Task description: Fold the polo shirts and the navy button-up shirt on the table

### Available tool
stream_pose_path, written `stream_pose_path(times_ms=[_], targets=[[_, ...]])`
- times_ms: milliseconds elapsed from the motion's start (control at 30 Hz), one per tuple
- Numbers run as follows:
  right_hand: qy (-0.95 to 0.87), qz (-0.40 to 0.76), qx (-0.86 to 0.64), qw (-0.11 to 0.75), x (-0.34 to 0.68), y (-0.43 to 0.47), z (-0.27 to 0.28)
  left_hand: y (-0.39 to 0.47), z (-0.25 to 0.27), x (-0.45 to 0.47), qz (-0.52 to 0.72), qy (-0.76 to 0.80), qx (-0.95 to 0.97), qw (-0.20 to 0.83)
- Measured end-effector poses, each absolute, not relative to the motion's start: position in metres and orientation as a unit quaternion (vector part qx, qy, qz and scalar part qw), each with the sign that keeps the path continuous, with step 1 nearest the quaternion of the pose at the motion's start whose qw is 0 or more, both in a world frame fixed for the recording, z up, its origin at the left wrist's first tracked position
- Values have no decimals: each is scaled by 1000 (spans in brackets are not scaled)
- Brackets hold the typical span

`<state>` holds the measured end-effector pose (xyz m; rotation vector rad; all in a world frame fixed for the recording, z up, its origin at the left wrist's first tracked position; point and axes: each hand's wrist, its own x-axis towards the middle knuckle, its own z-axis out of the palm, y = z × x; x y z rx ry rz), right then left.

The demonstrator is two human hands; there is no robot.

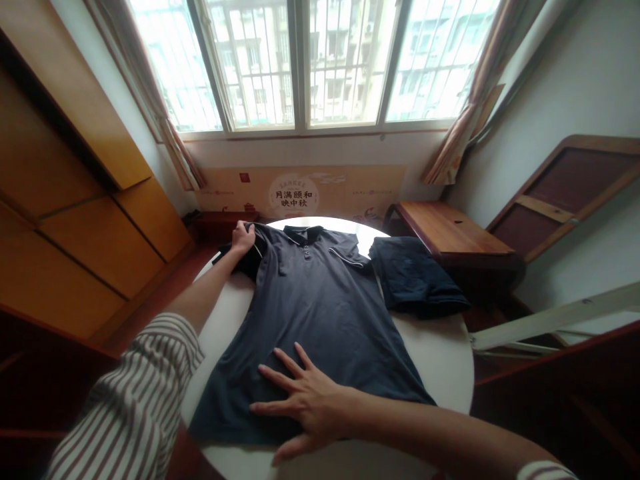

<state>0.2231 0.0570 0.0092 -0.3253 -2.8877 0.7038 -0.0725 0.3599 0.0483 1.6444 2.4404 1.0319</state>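
A dark grey-blue polo shirt point(320, 300) lies spread front up on a round white table point(440, 353), its collar toward the window. My left hand point(243, 237) reaches to the far left and grips the shirt at its left sleeve, fingers closed round the cloth. Near the hem, my right hand point(307, 403) rests flat on the shirt front with its fingers spread. The sleeve on the right side lies folded inward over the shirt. Beside it on the table sits a folded dark navy garment point(417, 277).
A wooden side table point(453, 230) stands past the table's right edge, with a framed wooden panel point(565, 197) leaning at the wall. Orange-brown cabinets point(95, 260) line the left. A printed banner point(300, 190) runs below the barred window point(340, 60).
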Motion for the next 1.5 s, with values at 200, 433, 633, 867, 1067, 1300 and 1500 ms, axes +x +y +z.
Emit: stream_pose_path(times_ms=[200,433,633,867,1067,1300,1500], targets=[[-972,191,-88,104,217,37,-1,369,87,-109,373,807,457,-3],[-983,-47,-53,169,200,18,-28,335,82,-78,299,742,593,-94],[-986,-32,-45,158,181,-6,-20,289,22,20,166,508,845,-11],[-982,85,-141,97,197,68,30,270,-35,38,67,567,818,67],[-849,3,-528,36,243,226,55,271,-37,38,81,573,814,60],[-772,-8,-636,22,262,302,51,271,-38,39,83,573,813,57],[-737,-51,-670,78,291,310,84,270,-38,39,91,570,815,57]])
